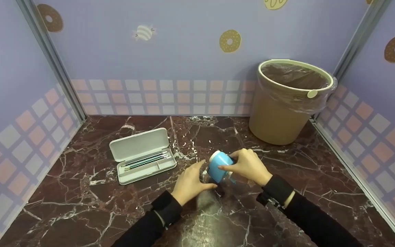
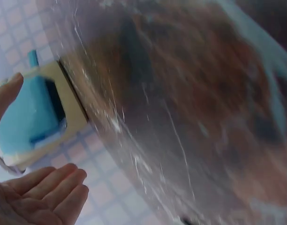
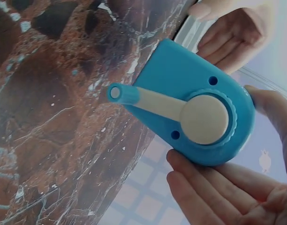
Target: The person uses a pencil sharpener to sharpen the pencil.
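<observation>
A blue hand-crank pencil sharpener [image 1: 220, 165] is in my right hand [image 1: 251, 167], thumb on one side and fingers on the other. Its white crank arm [image 3: 161, 105] with a blue knob shows in the right wrist view. My left hand [image 1: 191, 182] is just left of the sharpener, thumb and fingers spread apart with nothing between them. In the left wrist view, the left palm and fingers [image 2: 56, 190] appear straight, beside the blue body. To the left lies an open white pencil case [image 1: 139, 145] with several pencils [image 1: 146, 161] inside.
A tan bin [image 1: 275, 118] lined with a clear bag stands at the back right, near the wall. Small white scraps are scattered on the dark marbled table [image 1: 91, 212] behind the sharpener. Patterned walls [image 1: 190, 61] enclose the back and both sides.
</observation>
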The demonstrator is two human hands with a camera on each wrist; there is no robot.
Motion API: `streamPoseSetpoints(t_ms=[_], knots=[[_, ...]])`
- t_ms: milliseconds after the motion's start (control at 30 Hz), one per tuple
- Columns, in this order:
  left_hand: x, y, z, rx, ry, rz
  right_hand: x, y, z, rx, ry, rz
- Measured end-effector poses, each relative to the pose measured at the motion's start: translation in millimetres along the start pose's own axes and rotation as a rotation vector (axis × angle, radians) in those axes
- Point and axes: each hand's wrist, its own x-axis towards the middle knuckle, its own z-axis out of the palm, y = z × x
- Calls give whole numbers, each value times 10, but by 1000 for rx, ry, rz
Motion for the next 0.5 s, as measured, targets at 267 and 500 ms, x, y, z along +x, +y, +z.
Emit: streamPoseSetpoints(t_ms=[267,500], knots=[[71,69,131,-47,59,15,16,-36,-2,39,12,-7],[95,118,165,-59,100,-16,5,-43,-11,43,34,19]])
